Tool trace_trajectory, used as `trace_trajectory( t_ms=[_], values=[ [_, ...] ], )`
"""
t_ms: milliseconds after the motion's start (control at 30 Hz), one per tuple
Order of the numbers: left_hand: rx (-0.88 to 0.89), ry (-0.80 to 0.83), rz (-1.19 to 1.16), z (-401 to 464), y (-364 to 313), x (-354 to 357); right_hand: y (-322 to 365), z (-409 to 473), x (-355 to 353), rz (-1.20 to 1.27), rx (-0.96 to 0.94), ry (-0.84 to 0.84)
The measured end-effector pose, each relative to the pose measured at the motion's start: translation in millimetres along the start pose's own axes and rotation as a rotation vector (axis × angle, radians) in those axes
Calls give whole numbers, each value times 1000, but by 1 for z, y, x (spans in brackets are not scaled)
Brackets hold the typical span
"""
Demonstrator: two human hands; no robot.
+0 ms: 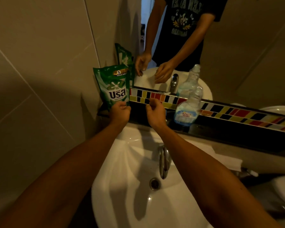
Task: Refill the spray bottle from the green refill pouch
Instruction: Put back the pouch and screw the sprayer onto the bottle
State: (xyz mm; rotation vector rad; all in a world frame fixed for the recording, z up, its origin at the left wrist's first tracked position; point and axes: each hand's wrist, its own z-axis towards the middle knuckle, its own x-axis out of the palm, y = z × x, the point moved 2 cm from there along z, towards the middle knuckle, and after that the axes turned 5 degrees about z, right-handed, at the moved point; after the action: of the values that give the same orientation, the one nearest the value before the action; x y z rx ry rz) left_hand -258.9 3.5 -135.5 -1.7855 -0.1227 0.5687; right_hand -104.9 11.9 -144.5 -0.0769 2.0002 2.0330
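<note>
Dark ledge (220,134) behind basin, green pouch (113,86) upright at left, clear bottle (188,107) right

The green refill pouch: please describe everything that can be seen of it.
The green refill pouch is a glossy, flexible plastic bag with white lettering, a white splash design and an orange strip near the top. It stands upright at the left end of the dark ledge, in the corner beside the mirror, which reflects it. The left hand grips its bottom edge. Its top looks sealed.
</note>
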Motion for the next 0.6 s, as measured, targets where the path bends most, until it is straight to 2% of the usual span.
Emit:
trace_trajectory(
  t_ms=[267,433,600],
  values=[
    [143,222,171,-36,-6,57,-17,-41,-86,13,-10,-179],
    [143,262,219,-41,-7,85,-25,-49,-134,100,12,-302],
    [158,257,241,-36,-6,106,-22,-33,-167,73,-17,-322]
  ],
)
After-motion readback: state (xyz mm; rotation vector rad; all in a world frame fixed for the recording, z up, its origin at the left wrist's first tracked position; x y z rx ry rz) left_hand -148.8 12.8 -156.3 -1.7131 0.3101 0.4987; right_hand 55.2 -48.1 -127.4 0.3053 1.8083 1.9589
